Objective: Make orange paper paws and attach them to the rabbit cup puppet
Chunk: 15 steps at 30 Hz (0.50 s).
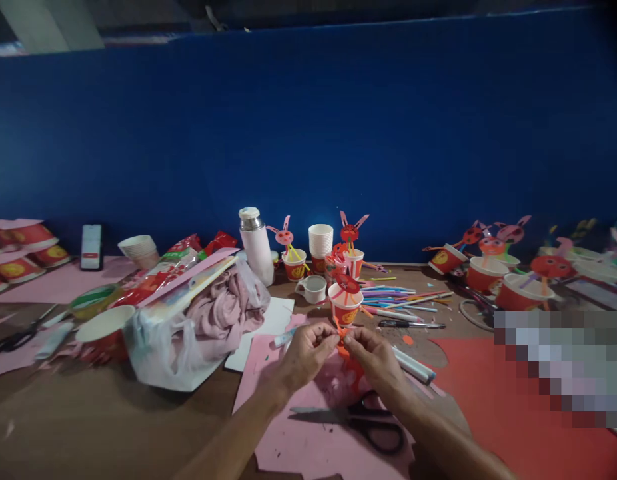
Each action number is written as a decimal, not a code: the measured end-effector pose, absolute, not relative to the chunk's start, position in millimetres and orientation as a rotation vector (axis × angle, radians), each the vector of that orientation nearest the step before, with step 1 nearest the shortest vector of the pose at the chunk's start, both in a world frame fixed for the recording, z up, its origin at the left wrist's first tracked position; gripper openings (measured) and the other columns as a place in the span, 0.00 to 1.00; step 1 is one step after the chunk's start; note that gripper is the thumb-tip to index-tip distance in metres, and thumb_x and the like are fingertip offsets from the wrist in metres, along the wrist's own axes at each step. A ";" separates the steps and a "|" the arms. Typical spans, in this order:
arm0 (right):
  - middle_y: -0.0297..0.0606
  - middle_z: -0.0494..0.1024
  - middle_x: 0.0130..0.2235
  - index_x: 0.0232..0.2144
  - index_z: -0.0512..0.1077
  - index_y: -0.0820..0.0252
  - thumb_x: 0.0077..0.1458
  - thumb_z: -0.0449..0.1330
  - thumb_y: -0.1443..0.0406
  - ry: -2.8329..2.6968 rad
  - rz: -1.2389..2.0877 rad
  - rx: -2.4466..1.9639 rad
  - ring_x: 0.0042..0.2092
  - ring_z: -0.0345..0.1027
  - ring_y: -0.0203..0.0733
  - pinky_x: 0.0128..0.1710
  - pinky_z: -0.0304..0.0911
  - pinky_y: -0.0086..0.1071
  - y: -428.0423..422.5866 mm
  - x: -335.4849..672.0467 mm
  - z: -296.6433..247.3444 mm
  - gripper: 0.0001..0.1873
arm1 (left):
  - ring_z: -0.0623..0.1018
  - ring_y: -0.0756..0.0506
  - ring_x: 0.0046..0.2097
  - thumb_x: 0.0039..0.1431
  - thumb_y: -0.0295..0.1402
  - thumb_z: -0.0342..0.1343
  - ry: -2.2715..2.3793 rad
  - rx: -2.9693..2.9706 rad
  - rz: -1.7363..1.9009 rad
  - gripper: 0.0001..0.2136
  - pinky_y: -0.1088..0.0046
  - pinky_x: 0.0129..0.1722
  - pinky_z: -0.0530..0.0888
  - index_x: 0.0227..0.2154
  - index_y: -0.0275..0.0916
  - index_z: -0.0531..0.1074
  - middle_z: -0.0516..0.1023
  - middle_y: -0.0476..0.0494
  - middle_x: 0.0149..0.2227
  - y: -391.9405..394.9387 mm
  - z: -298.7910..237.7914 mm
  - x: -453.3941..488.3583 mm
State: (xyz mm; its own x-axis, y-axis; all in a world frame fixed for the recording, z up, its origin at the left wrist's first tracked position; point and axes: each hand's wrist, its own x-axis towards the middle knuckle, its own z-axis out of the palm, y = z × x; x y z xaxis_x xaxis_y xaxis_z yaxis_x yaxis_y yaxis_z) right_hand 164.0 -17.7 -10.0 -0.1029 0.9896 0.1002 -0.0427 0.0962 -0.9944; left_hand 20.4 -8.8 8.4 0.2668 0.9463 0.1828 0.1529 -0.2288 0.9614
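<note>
My left hand (pixel 311 348) and my right hand (pixel 376 358) meet over the middle of the table, fingertips pinched together on a small orange paper piece (pixel 342 335). Its exact shape is partly hidden by my fingers. Just behind it stands a red paper cup (pixel 345 308) with a red paper animal face above its rim. Beneath my hands lies a pink paper sheet (pixel 293 437). Black-handled scissors (pixel 383 427) rest on that sheet, blades pointing left. Red paper scraps (pixel 356 377) show between my wrists, somewhat blurred.
Markers (pixel 413 365), a black pen (pixel 411 325) and colourful pipe cleaners (pixel 388 295) lie right of the cup. Behind stand a white mug (pixel 313 289), a thermos (pixel 256 247) and stacked cups (pixel 320 241). A plastic bag (pixel 178 353) bulges at left; red paper (pixel 508 400) lies at right.
</note>
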 end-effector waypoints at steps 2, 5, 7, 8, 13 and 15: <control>0.28 0.62 0.21 0.22 0.64 0.61 0.43 0.59 0.49 -1.280 1.226 -1.059 0.22 0.54 0.31 0.22 0.53 0.25 -18.1 164.2 -9.5 0.20 | 0.61 0.53 0.24 0.50 0.34 0.51 1.055 1.613 1.084 0.08 0.79 0.23 0.59 0.22 0.33 0.68 0.64 0.51 0.21 -9.3 8.3 21.6; 0.28 0.63 0.21 0.22 0.65 0.61 0.43 0.60 0.50 -1.255 1.205 -1.060 0.23 0.55 0.31 0.23 0.53 0.25 -19.4 164.2 -7.3 0.20 | 0.62 0.53 0.24 0.50 0.33 0.50 1.103 1.623 1.112 0.08 0.79 0.23 0.59 0.22 0.34 0.68 0.64 0.51 0.20 -11.2 8.6 23.9; 0.29 0.63 0.21 0.21 0.66 0.62 0.42 0.60 0.51 -1.250 1.203 -1.062 0.23 0.55 0.31 0.23 0.53 0.26 -20.3 163.5 -5.5 0.19 | 0.62 0.53 0.24 0.50 0.32 0.49 1.108 1.622 1.106 0.08 0.79 0.23 0.59 0.22 0.34 0.68 0.64 0.51 0.20 -12.7 8.7 25.2; 0.29 0.64 0.20 0.21 0.66 0.62 0.41 0.61 0.51 -1.249 1.205 -1.063 0.23 0.55 0.31 0.23 0.54 0.26 -20.6 163.0 -4.7 0.19 | 0.61 0.53 0.24 0.49 0.32 0.49 1.101 1.616 1.094 0.08 0.79 0.23 0.59 0.22 0.33 0.68 0.64 0.51 0.20 -13.3 8.8 25.6; 0.30 0.65 0.21 0.20 0.66 0.62 0.41 0.61 0.51 -1.253 1.200 -1.066 0.24 0.58 0.32 0.24 0.55 0.26 -20.6 161.3 -5.1 0.19 | 0.61 0.53 0.24 0.48 0.31 0.49 1.042 1.570 1.026 0.07 0.78 0.23 0.59 0.22 0.33 0.67 0.63 0.51 0.21 -14.0 9.2 24.7; 0.29 0.65 0.21 0.21 0.66 0.61 0.41 0.61 0.50 -1.261 1.209 -1.067 0.23 0.58 0.33 0.23 0.56 0.26 -20.5 161.5 -6.8 0.19 | 0.61 0.53 0.24 0.48 0.31 0.49 1.030 1.545 1.004 0.06 0.78 0.23 0.58 0.23 0.33 0.67 0.63 0.51 0.21 -14.0 9.7 24.0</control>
